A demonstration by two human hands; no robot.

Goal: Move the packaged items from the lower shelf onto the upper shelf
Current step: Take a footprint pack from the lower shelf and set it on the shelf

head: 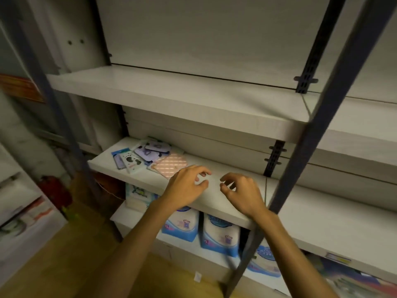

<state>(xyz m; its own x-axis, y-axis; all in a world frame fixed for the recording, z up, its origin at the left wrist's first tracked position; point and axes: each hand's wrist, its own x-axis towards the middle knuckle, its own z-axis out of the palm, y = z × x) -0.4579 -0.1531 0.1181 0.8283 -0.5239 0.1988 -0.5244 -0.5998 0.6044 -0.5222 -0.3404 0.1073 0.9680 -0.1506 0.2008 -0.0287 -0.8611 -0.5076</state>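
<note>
Hands poised over the lower shelf, nothing held.

Packaged items point(148, 157) are seen piled at the left end of the lower shelf point(232, 198), a pink quilted packet point(170, 165) lying nearest its front edge. Left hand point(185, 187) and right hand point(242, 193) are held side by side just above the front edge, right of the pile, fingers loosely curled and gripping nothing. The upper shelf point(171, 97) is shown bare. Blue-and-white bags point(220, 233) are stood on the shelf beneath.
</note>
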